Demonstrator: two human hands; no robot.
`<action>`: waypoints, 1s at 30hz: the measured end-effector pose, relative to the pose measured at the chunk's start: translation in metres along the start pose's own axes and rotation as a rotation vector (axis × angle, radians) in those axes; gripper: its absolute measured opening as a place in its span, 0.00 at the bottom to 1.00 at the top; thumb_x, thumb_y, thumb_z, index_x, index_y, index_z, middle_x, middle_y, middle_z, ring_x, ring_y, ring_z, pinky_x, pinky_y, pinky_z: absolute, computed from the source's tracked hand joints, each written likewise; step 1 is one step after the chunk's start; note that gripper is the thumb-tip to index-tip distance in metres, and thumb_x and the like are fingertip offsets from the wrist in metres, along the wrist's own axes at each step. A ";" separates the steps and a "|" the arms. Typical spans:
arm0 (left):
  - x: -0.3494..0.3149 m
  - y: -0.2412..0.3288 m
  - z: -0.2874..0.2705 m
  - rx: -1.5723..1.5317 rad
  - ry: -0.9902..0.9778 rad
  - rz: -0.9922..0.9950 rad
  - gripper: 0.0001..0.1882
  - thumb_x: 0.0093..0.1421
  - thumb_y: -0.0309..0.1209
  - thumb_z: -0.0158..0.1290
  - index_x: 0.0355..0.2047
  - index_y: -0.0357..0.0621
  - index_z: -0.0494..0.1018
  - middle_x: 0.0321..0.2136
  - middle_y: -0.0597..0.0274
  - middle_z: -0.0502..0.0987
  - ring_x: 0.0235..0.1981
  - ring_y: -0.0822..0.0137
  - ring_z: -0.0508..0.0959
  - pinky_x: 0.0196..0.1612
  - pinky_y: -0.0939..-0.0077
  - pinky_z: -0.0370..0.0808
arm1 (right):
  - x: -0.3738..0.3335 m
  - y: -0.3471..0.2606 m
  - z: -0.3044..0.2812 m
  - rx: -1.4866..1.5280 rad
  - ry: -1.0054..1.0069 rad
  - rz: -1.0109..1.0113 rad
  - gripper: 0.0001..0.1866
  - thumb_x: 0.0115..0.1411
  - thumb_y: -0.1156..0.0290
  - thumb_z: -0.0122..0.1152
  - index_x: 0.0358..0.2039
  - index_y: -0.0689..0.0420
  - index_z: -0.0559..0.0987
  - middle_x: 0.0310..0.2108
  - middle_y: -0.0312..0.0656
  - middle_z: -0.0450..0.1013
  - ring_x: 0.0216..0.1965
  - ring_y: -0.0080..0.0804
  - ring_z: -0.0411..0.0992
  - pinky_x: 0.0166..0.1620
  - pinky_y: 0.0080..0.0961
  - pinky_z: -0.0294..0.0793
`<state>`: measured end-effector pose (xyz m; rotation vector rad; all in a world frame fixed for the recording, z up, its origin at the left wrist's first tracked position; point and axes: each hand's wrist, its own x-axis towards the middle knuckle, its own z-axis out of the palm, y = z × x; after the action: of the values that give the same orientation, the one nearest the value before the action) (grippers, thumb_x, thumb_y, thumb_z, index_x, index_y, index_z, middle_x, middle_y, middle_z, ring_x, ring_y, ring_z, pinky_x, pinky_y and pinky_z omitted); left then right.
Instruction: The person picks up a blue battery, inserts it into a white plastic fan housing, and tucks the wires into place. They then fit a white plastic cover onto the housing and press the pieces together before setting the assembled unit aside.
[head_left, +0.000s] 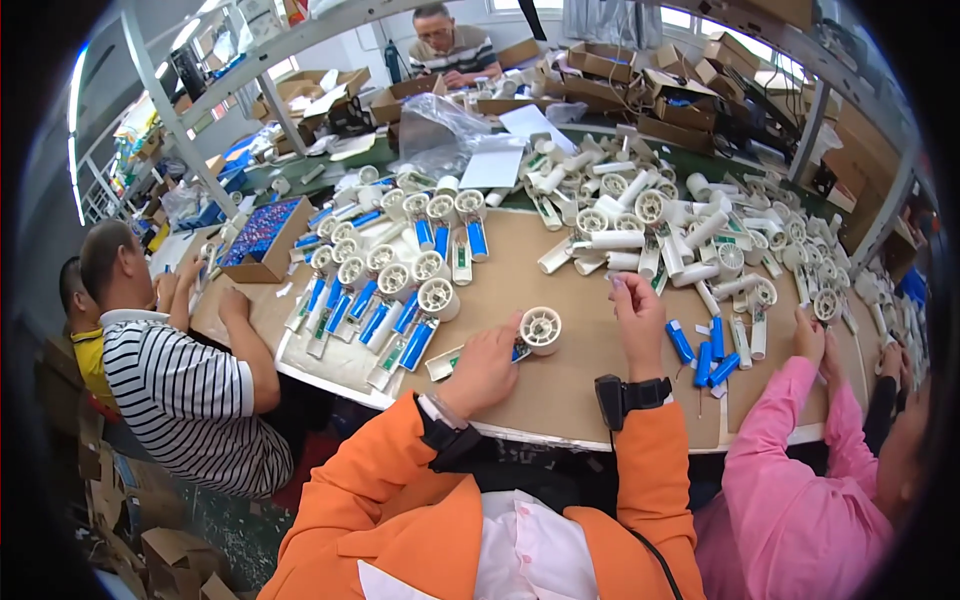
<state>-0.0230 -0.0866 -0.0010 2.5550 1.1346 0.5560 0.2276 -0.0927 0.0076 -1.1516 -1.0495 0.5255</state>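
My left hand (482,372) lies over a white plastic housing (541,330) on the brown board, its fingers closed round the handle part. The housing's round spoked head points away to the right, and a bit of blue shows beside my fingertips. Off to the right, my right hand (638,308) is raised above the board with thumb and fingertips pinched together. Whatever they may hold is too small to make out. Just right of that wrist lie several loose blue battery cells (704,365) with thin wires.
Rows of housings with blue cells (392,290) stand at the left. A big pile of white housings (690,225) fills the right back. A cardboard box (265,240) holds small coloured parts. Co-workers sit at the left, the far side and close at the right, a pink sleeve (775,430) nearby.
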 end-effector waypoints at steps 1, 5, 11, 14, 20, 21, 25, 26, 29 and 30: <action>-0.007 -0.004 -0.003 -0.072 0.014 0.006 0.41 0.52 0.27 0.57 0.65 0.37 0.53 0.47 0.41 0.72 0.48 0.42 0.73 0.53 0.54 0.70 | -0.001 -0.001 0.000 0.009 -0.001 -0.011 0.08 0.66 0.69 0.58 0.40 0.58 0.80 0.26 0.28 0.72 0.24 0.10 0.63 0.27 0.10 0.61; -0.022 -0.012 -0.020 -0.283 0.025 0.039 0.40 0.54 0.25 0.57 0.66 0.39 0.53 0.47 0.44 0.73 0.48 0.47 0.74 0.54 0.58 0.70 | -0.004 -0.006 0.002 -0.007 -0.045 0.031 0.07 0.65 0.71 0.60 0.39 0.61 0.80 0.27 0.28 0.73 0.27 0.11 0.69 0.32 0.11 0.67; -0.019 -0.029 -0.070 -0.609 0.080 0.063 0.39 0.59 0.24 0.57 0.67 0.41 0.51 0.49 0.54 0.73 0.52 0.62 0.73 0.56 0.66 0.70 | -0.005 -0.003 0.006 -0.069 -0.066 0.020 0.07 0.65 0.71 0.58 0.39 0.60 0.79 0.26 0.28 0.72 0.26 0.11 0.66 0.30 0.11 0.65; -0.014 -0.055 -0.116 -0.607 0.234 -0.081 0.35 0.60 0.24 0.56 0.66 0.39 0.53 0.49 0.54 0.74 0.49 0.65 0.74 0.53 0.69 0.70 | -0.005 0.001 0.008 -0.101 -0.087 0.007 0.07 0.66 0.70 0.57 0.39 0.59 0.79 0.26 0.28 0.72 0.26 0.12 0.65 0.30 0.12 0.64; -0.009 -0.164 -0.181 -0.301 0.392 -0.254 0.37 0.59 0.27 0.58 0.66 0.45 0.54 0.49 0.55 0.75 0.47 0.64 0.77 0.48 0.68 0.74 | -0.006 0.003 0.003 -0.188 -0.148 -0.004 0.07 0.66 0.71 0.57 0.40 0.60 0.78 0.28 0.30 0.71 0.30 0.15 0.68 0.34 0.14 0.67; -0.011 -0.179 -0.189 -0.165 0.456 -0.313 0.37 0.58 0.28 0.58 0.66 0.45 0.55 0.48 0.52 0.76 0.47 0.60 0.78 0.48 0.67 0.74 | -0.007 0.004 0.001 -0.194 -0.151 0.006 0.07 0.66 0.71 0.57 0.40 0.60 0.78 0.28 0.30 0.71 0.30 0.15 0.68 0.35 0.14 0.67; -0.021 -0.234 -0.207 0.159 0.602 -0.501 0.33 0.56 0.30 0.59 0.61 0.44 0.60 0.45 0.46 0.78 0.47 0.50 0.79 0.48 0.60 0.75 | -0.014 0.000 0.004 -0.208 -0.171 0.023 0.07 0.66 0.71 0.57 0.40 0.60 0.78 0.28 0.30 0.71 0.30 0.16 0.68 0.34 0.14 0.67; -0.023 -0.248 -0.208 0.216 0.623 -0.569 0.31 0.55 0.30 0.59 0.58 0.42 0.62 0.45 0.45 0.78 0.47 0.48 0.79 0.48 0.57 0.75 | -0.013 0.000 0.005 -0.216 -0.170 0.032 0.07 0.65 0.71 0.57 0.39 0.60 0.78 0.27 0.30 0.71 0.30 0.16 0.68 0.34 0.15 0.67; -0.040 -0.302 -0.203 0.316 0.588 -0.741 0.27 0.55 0.32 0.59 0.53 0.40 0.65 0.43 0.42 0.78 0.46 0.43 0.78 0.47 0.53 0.75 | -0.011 0.003 0.014 -0.283 -0.225 0.003 0.07 0.65 0.72 0.57 0.39 0.61 0.79 0.27 0.31 0.72 0.29 0.16 0.68 0.33 0.15 0.68; -0.031 -0.317 -0.198 0.352 0.528 -0.811 0.25 0.55 0.34 0.59 0.51 0.41 0.65 0.43 0.41 0.79 0.45 0.41 0.79 0.46 0.51 0.75 | -0.014 0.000 0.006 -0.333 -0.217 -0.008 0.07 0.65 0.72 0.57 0.38 0.61 0.79 0.27 0.31 0.72 0.29 0.16 0.68 0.33 0.15 0.68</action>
<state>-0.3362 0.1156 0.0374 1.9282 2.4487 0.8724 0.2159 -0.1007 0.0026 -1.4031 -1.3650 0.4877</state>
